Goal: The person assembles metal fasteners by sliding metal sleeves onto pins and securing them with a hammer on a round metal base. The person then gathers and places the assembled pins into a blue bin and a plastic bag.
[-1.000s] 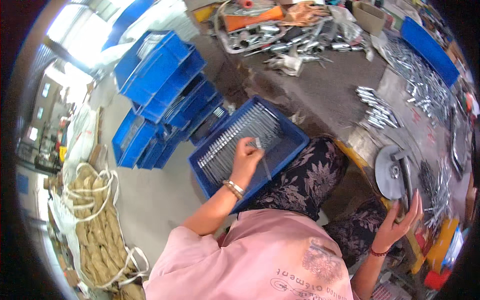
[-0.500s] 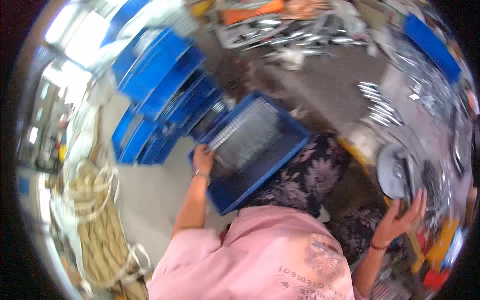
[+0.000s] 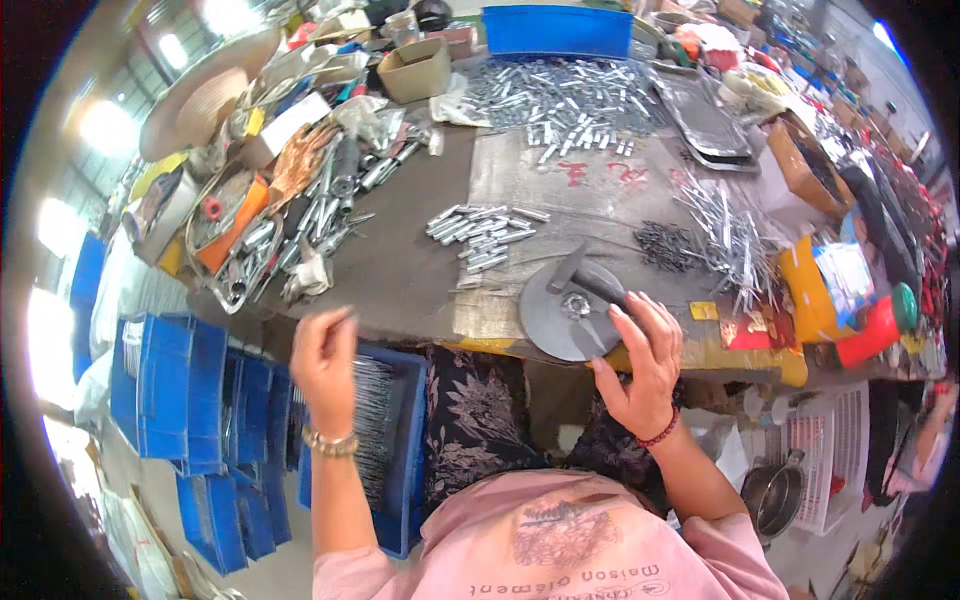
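Note:
My left hand (image 3: 325, 365) is raised near the table's front edge, beside a blue bin (image 3: 408, 440) of thin metal rods (image 3: 372, 400). Its fingers are curled together; whatever they pinch is too small to make out. At the right, my right hand (image 3: 645, 365) has its fingers spread at the rim of a round grey metal disc (image 3: 548, 325). A hammer (image 3: 590, 283) lies across this disc, its handle end close to my right fingertips. Whether they touch it is unclear. Behind the disc lies a small pile of short metal tubes (image 3: 485, 235).
Blue bins (image 3: 180, 390) are stacked at my left. A heap of tubes (image 3: 570, 105) lies at the table's back before a blue tray (image 3: 557, 32). Tools (image 3: 335, 180) crowd the left; long pins (image 3: 725, 235) and dark small parts (image 3: 668, 245) lie right. A red-green bottle (image 3: 878, 328) stands nearby.
My view has swung from the bins at the left to the table. My left hand has come off the bin's rim and up to the table edge. My right hand is now at the disc.

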`<state>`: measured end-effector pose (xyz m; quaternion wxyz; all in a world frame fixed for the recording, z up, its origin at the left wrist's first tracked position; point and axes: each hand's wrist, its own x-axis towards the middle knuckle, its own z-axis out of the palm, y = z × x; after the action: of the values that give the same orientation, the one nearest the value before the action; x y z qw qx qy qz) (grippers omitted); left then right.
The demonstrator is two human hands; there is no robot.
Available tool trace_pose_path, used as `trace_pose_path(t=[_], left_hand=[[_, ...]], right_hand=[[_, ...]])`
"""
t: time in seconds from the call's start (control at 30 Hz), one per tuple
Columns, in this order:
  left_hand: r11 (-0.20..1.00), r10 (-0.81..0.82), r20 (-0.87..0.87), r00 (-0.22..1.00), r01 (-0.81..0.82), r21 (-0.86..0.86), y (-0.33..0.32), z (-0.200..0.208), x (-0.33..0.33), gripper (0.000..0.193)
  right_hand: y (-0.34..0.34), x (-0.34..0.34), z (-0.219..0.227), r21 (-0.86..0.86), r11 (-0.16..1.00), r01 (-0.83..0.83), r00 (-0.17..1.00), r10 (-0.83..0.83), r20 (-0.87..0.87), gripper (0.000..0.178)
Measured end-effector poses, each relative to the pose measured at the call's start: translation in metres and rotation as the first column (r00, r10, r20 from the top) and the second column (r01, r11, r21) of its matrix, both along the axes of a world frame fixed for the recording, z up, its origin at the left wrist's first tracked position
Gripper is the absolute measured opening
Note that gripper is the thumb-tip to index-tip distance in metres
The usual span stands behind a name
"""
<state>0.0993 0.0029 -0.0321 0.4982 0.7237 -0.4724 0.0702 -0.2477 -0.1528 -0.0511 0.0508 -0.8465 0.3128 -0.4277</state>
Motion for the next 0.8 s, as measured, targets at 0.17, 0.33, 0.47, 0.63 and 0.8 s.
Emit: trace_pose_path(t=[0.17, 0.33, 0.47, 0.63, 0.8], left_hand=[[0.917, -0.377, 0.121, 0.918, 0.352, 0.189, -0.102, 0.035, -0.055, 0.016], [0.837, -0.379, 0.280, 0.882, 0.199, 0.509, -0.137, 0.021, -0.057, 0.018], [0.826, -0.385, 0.263, 0.885, 0.204, 0.526, -0.137, 0.018, -0.058, 0.018], [0.878, -0.351, 0.019, 0.936, 0.322, 0.354, -0.128, 0.017, -0.067, 0.016], [0.872, -0.381, -0.604, 0.700, 0.489, 0.017, -0.104, 0.018, -0.089, 0.023]], right_hand=[[0.004, -0.013, 0.004, 0.065, 0.979, -0.193, 0.978, 0.186, 0.097, 0.047], [0.000, -0.053, 0.025, 0.065, 0.997, -0.036, 0.995, 0.030, 0.091, 0.035], [-0.050, -0.085, 0.046, -0.064, 0.953, 0.296, 0.952, -0.300, -0.064, 0.026], [-0.102, -0.071, 0.056, -0.165, 0.943, 0.289, 0.921, -0.321, -0.221, 0.013], [-0.140, -0.059, 0.030, -0.215, 0.923, 0.319, 0.776, -0.385, -0.501, 0.005]])
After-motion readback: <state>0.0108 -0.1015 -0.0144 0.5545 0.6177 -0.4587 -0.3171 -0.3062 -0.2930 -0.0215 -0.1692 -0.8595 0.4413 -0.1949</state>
